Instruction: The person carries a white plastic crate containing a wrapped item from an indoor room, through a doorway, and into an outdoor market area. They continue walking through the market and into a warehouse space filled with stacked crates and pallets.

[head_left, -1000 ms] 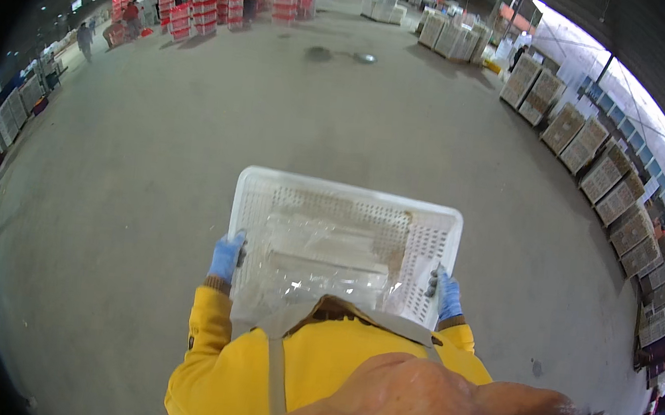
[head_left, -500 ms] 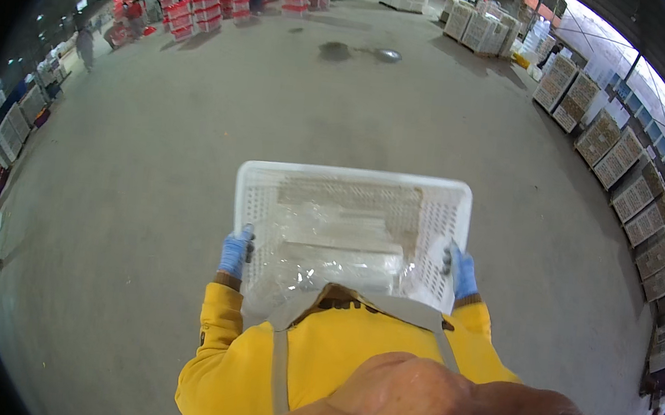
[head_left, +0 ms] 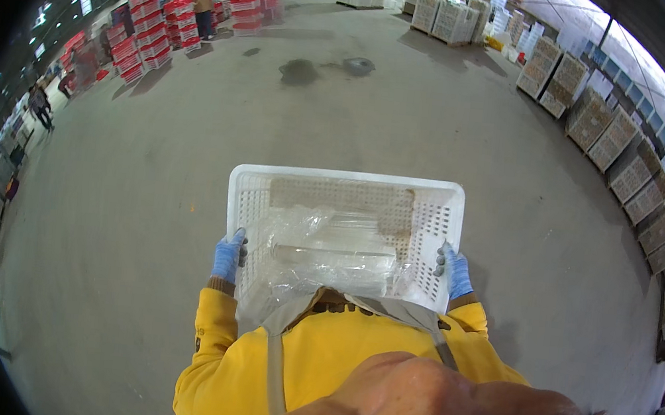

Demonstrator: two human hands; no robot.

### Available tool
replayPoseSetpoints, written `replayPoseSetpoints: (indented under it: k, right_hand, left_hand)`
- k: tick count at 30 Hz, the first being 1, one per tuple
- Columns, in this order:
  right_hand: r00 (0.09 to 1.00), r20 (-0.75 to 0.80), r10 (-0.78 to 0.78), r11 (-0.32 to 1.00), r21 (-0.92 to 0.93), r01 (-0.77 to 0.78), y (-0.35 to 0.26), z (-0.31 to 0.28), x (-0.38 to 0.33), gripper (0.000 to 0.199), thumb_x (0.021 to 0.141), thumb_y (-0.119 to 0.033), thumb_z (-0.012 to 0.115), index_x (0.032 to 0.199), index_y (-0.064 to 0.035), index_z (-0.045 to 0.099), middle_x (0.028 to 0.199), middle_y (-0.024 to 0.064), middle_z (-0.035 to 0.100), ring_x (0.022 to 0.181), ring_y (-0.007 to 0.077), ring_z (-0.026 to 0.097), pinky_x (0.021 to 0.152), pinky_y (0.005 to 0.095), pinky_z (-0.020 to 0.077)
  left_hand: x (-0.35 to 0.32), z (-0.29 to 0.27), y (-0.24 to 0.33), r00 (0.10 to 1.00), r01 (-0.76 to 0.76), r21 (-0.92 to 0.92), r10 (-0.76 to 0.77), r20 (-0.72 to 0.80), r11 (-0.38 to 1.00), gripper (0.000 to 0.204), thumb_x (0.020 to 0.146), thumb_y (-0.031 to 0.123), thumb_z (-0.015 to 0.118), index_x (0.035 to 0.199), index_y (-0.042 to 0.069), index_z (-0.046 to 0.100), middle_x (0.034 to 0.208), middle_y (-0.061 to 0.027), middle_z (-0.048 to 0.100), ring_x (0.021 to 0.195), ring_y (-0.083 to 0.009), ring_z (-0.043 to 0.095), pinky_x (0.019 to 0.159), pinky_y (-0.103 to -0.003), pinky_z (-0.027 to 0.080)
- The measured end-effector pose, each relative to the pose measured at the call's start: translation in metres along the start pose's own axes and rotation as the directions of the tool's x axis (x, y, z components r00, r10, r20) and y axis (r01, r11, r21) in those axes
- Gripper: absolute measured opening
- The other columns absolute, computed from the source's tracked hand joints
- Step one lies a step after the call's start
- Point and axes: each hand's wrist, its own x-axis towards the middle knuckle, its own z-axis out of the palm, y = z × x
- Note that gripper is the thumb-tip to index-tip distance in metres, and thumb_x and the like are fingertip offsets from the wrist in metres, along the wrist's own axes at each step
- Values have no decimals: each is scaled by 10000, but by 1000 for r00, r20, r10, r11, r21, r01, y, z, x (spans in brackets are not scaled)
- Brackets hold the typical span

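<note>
While it is carried level in front of the chest, the white perforated plastic crate (head_left: 346, 209) sits between both gloved hands, its far wall at 12 o'clock from the person. Crumpled clear plastic sheeting (head_left: 319, 258) lies inside, bunched toward the near wall. The left hand (head_left: 228, 255), in a blue glove, is closed on the crate's rim at 9 o'clock; the right hand (head_left: 454, 273), likewise gloved, is closed on the rim at 3 o'clock, fingers wrapped over the edge. Yellow sleeves (head_left: 212, 332) run back to bent elbows tucked at the sides. Beneath is a grey concrete floor (head_left: 150, 190) with a dark wet patch (head_left: 301, 71) at 12 o'clock. Stacked red crates (head_left: 145, 29) stand at 10 o'clock, pale stacked crates (head_left: 597, 121) line 2 o'clock, and another person (head_left: 204, 7) stands by the red stacks.
</note>
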Motion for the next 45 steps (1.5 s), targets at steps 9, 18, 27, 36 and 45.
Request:
replayPoseSetpoints:
  k: [9, 18, 27, 36, 45]
  right_hand:
    - [997, 22, -70, 997, 32, 70, -65, 50, 146, 372, 854, -393, 578, 905, -25, 555, 682, 14, 492, 504, 103, 451, 467, 261, 433]
    - [991, 112, -71, 991, -106, 83, -140, 139, 320, 353, 870, -377, 558, 862, -24, 546, 631, -10, 464, 463, 88, 407, 445, 233, 405]
    - [998, -52, -22, 1000, 4, 22, -155, 186, 438, 363, 850, -399, 579, 869, -37, 561, 636, 1, 490, 477, 98, 458, 441, 256, 438]
    - [988, -74, -138, 986, 84, 144, -202, 258, 607, 343, 846, -383, 599, 853, -43, 554, 621, -6, 485, 453, 90, 446, 401, 248, 433]
    - [974, 147, -171, 985, 37, 168, -338, 347, 813, 343, 846, -392, 587, 888, -52, 583, 636, -7, 497, 487, 79, 439, 438, 234, 417]
  left_hand:
    - [158, 81, 43, 997, 66, 38, -64, -32, 997, 357, 816, 400, 613, 728, 60, 549, 489, 5, 437, 377, -105, 401, 355, -253, 321]
    - [283, 119, 37, 982, 120, -89, -131, -138, 989, 362, 823, 392, 615, 756, 41, 555, 484, -1, 442, 371, -110, 405, 355, -252, 337]
    - [484, 190, 90, 998, 64, 23, -65, 24, 998, 362, 815, 405, 613, 789, 49, 555, 536, -10, 464, 403, -108, 412, 380, -258, 343]
    - [693, 277, 159, 991, 127, 110, -130, 21, 986, 395, 805, 445, 611, 780, 56, 550, 525, -3, 450, 402, -100, 408, 379, -257, 341]
    - [822, 328, 193, 996, 61, -119, -68, -56, 991, 366, 807, 409, 629, 764, 53, 560, 525, -7, 475, 389, -109, 421, 371, -253, 346]
